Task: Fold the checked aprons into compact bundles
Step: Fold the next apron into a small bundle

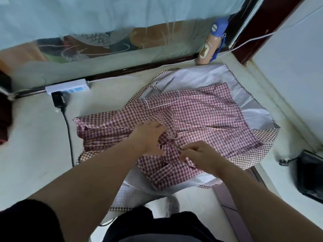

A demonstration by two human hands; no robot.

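A pink-and-maroon checked apron (201, 116) lies crumpled on top of a second apron (197, 77), which is spread with its pale lining up and shows a brown checked border. Both lie on a white ledge (35, 137). My left hand (148, 137) rests flat on the pink apron near its middle, fingers straight and pointing right. Just right of it, my right hand (199, 152) pinches a narrow fold or strap of the pink apron between thumb and fingers.
A white power strip (70, 87) with a black adapter and cable lies at the left of the ledge. A tan bottle with a blue cap (211, 44) leans in the back corner. A black device (309, 173) sits on the floor at right. Curtains hang behind.
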